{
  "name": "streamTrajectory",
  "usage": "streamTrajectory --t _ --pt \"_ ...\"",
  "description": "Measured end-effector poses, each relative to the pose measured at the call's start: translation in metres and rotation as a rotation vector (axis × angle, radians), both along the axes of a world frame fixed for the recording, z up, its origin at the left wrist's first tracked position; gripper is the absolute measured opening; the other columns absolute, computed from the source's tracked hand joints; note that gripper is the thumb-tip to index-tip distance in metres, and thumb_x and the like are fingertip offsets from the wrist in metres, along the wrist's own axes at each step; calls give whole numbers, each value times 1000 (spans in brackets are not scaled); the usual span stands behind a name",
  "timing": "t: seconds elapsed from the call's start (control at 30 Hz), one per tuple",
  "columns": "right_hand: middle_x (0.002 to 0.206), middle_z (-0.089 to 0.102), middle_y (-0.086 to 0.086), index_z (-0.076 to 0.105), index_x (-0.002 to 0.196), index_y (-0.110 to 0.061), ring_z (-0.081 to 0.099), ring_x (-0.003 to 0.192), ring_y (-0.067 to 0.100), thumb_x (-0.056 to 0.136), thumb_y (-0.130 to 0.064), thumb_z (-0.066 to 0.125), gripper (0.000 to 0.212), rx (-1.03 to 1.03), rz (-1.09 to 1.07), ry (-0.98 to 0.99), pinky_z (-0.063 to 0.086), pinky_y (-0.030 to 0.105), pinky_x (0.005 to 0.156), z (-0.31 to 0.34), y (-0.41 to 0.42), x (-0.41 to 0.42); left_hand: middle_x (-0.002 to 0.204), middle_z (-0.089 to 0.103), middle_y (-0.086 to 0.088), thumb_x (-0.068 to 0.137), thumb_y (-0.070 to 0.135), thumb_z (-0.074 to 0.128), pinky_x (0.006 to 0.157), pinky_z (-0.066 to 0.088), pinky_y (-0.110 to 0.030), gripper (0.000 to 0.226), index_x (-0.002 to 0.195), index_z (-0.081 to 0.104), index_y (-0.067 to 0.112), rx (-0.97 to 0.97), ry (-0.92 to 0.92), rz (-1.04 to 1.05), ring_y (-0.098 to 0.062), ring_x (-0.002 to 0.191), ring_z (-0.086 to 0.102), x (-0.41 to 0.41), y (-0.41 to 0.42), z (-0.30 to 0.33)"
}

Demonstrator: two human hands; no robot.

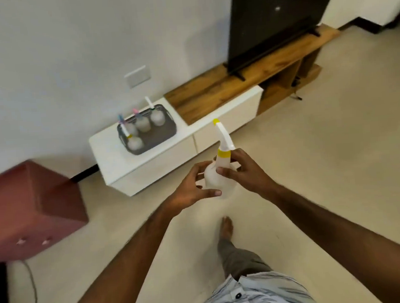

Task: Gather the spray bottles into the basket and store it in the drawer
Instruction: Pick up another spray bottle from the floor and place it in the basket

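I hold a translucent white spray bottle (221,171) with a yellow collar and yellow nozzle tip upright in front of me, above the floor. My right hand (245,171) grips it at the neck and shoulder. My left hand (194,187) cups its round body from the left. A dark grey basket (167,136) stands on the white drawer cabinet (114,157) by the wall, well ahead of my hands. Several similar bottles stand inside it, with pink, blue, white and yellow tops. Both cabinet drawer fronts are closed.
A wooden TV stand (225,90) with a black television (272,20) runs to the right of the cabinet. A reddish-brown upholstered seat (30,208) sits at the left, a cable on the floor beside it. My bare foot (226,227) steps forward on the beige floor.
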State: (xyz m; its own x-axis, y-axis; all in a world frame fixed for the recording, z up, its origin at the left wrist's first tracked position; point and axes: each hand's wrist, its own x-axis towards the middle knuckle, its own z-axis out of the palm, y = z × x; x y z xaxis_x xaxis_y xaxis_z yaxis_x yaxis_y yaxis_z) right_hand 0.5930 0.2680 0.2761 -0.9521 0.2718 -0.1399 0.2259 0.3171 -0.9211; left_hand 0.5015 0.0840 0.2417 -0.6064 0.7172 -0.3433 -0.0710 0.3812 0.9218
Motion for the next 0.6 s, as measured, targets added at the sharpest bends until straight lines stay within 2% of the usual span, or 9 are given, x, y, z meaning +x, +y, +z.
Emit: streamTrajectory --t 0.07,0.13,0.3,0.43,0.47,0.53,0.6 --pt "109 57 -2 69 112 -21 57 110 13 85 -27 77 28 -40 68 17 49 30 89 -4 -17 -51 129 57 22 55 46 94 90 59 -34 86 127 48 51 -13 24 84 -8 121 58 -34 -25 -6" --pt "113 56 2 68 116 -21 58 110 14 84 -27 78 34 -44 145 -10 53 34 93 -11 -34 -106 123 58 25 54 46 94 82 59 -26 85 126 47 51 -15 38 181 -4 115 59 -72 -45 -10" --pt "123 67 2 63 122 -16 64 112 16 78 -26 83 50 -68 329 -155 54 38 97 -22 -55 -230 127 60 23 59 36 94 90 56 -25 87 131 46 48 -52 -11 295 -3 117 59 -165 -85 -23" --pt "123 70 -1 62 127 -17 64 115 15 79 -26 82 53 -11 446 -246 54 29 92 -35 -64 -303 128 57 30 67 22 92 86 46 -7 85 135 45 44 -73 -61 288 5 118 55 -227 -101 -38" --pt "122 70 0 63 127 -17 64 115 15 79 -26 83 52 0 460 -258 53 29 91 -41 -69 -323 132 56 25 68 21 91 90 45 -9 87 139 44 39 -84 -66 292 1 123 53 -245 -105 -46" --pt "122 70 1 63 126 -14 64 114 16 79 -24 83 52 34 444 -265 52 32 96 -54 -76 -357 142 52 12 70 22 90 101 43 -21 91 145 40 29 -108 -51 293 -8 131 47 -276 -109 -58" --pt "123 68 5 63 125 -11 63 114 19 78 -18 83 52 75 381 -246 49 36 100 -71 -79 -390 148 47 6 75 23 86 106 38 -28 88 148 37 24 -147 -31 300 -10 135 43 -311 -113 -72"
